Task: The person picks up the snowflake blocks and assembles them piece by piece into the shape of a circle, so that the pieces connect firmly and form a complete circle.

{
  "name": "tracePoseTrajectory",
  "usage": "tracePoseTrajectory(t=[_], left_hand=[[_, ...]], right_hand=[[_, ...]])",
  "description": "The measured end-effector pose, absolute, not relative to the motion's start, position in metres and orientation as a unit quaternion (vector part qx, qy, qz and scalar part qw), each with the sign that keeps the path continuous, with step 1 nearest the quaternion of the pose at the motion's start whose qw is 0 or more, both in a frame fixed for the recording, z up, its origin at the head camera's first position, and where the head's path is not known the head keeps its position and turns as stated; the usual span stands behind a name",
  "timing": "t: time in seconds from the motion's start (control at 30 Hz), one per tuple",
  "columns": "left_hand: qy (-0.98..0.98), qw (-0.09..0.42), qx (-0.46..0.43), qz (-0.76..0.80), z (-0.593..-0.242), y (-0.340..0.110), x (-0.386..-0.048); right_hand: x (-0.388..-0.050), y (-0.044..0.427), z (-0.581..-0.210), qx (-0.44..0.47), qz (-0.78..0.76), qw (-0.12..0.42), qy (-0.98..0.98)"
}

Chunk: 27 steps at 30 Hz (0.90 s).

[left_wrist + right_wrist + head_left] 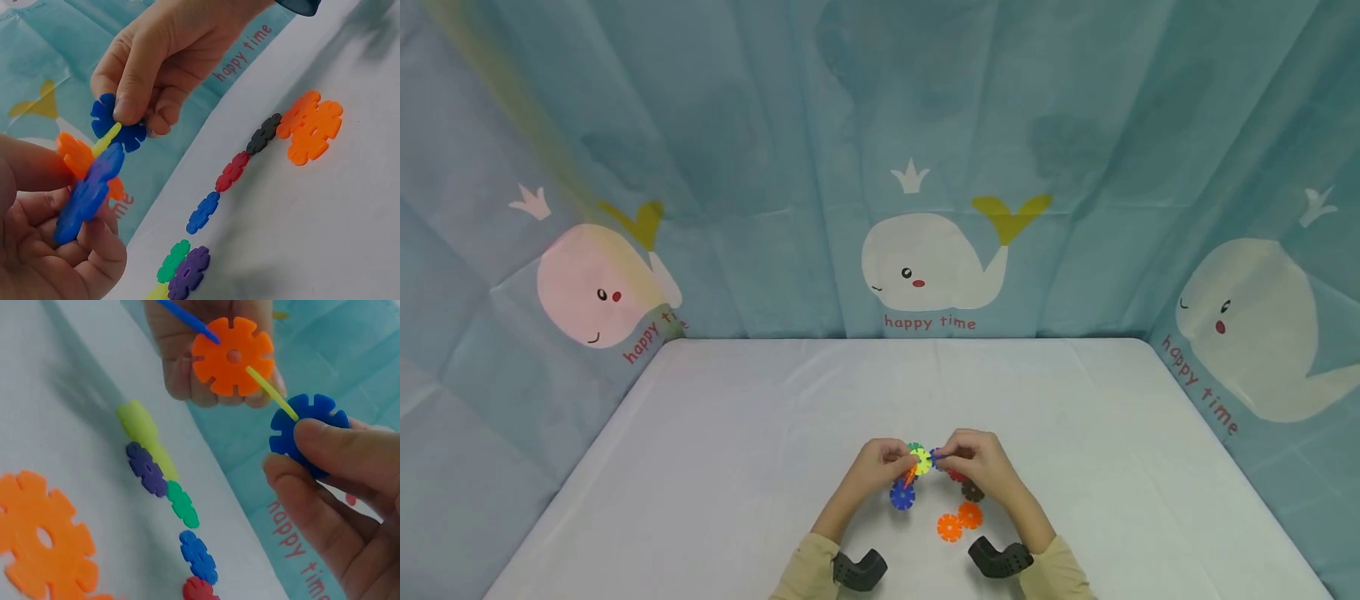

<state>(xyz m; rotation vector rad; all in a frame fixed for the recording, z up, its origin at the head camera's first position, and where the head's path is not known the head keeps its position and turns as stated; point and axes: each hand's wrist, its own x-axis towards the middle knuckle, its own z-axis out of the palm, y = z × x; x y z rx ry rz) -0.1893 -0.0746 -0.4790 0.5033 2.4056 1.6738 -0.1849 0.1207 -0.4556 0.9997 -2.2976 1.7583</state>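
My left hand (880, 463) grips a joined group of notched snowflake discs. In the left wrist view, its fingers are on a blue part (87, 197) and an orange disc (74, 155). A yellow disc (270, 392), edge-on in the right wrist view, sticks out from the orange one. My right hand (981, 463) pinches a dark blue disc (312, 428) between thumb and fingers. The yellow disc's edge meets this blue disc at a slot; how deep it sits I cannot tell. Both hands are close together above the table.
On the white table (737, 433) a row of discs curves round: yellow (140, 425), purple (189, 273), green (173, 261), blue (202, 212), red (232, 171), black (264, 134) and orange (315, 131). A whale-print blue curtain (760, 250) stands behind the table.
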Motion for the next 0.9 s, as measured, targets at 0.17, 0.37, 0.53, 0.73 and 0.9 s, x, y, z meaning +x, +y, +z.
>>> tracePoseTrajectory(t=[0.17,0.37,0.53,0.73,0.9], left_hand=[[0.812,0.079,0.167,0.553,-0.477,-0.074,-0.188],[0.778,0.095,0.188,0.592,-0.450,-0.072,-0.179],[0.770,0.112,0.194,0.597,-0.439,-0.070,-0.172],[0.777,0.102,0.180,0.594,-0.438,-0.071,-0.172],[0.780,0.099,0.170,0.594,-0.436,-0.073,-0.171]], right_hand=[[-0.185,0.121,-0.455,0.344,0.571,0.035,-0.744],[-0.184,0.120,-0.460,0.300,0.605,0.029,-0.737],[-0.191,0.119,-0.476,0.284,0.609,0.027,-0.740],[-0.193,0.121,-0.480,0.191,0.553,0.008,-0.811],[-0.193,0.125,-0.484,0.099,0.400,-0.032,-0.910]])
